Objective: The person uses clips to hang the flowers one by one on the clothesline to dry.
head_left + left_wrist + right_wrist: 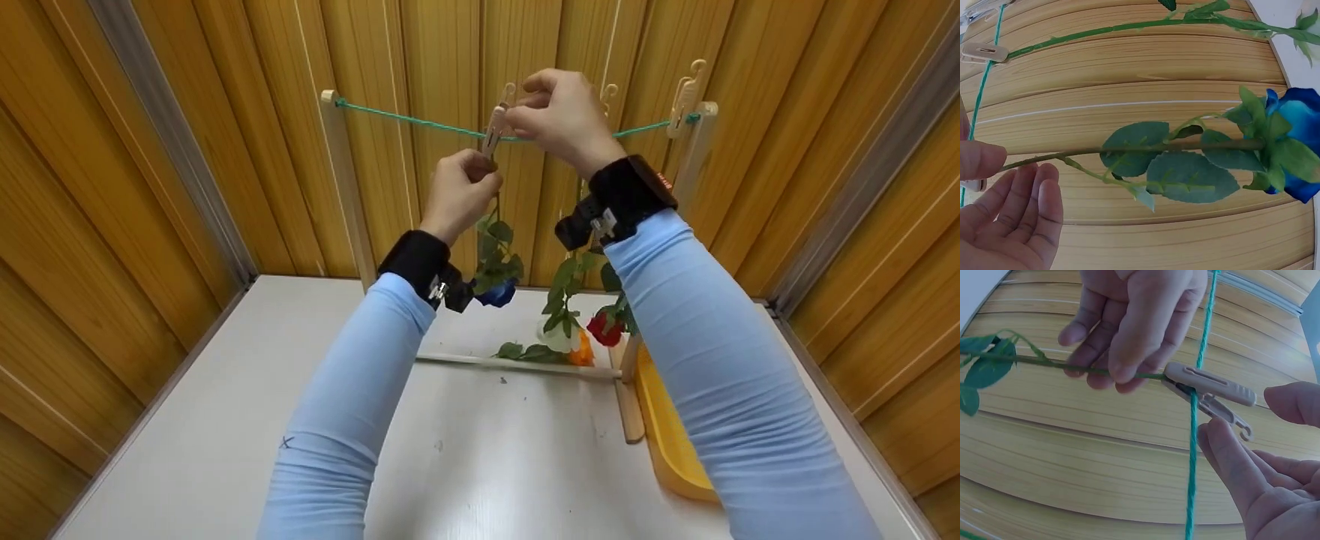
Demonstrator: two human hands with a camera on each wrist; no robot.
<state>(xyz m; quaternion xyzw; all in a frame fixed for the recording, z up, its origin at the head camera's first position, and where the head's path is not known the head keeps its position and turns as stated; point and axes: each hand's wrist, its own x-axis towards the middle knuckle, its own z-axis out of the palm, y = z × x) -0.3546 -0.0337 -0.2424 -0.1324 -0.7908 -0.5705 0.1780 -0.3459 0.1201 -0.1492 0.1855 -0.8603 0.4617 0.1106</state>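
Observation:
A blue rose [495,292] hangs head down, its stem pinched between the thumb and fingers of my left hand [459,187]. In the right wrist view, a beige clothespin [1210,384] straddles the green cord [1192,467], with the stem's end at its jaws. My right hand [566,116] is beside the clothespin's handle end. Its thumb [1294,402] stands apart from the clip, while its fingertips lie at or close to the lower arm; contact is hard to tell. The left wrist view shows the rose's leaves [1190,177] and blue petals [1303,121].
A white rose [555,337] and a red rose [604,328] hang to the right. An orange rose [581,351] lies on the white table [480,465] by the rack's bottom rod [517,364]. Another clothespin [682,109] sits near the right post; a yellow basket [675,450] stands below.

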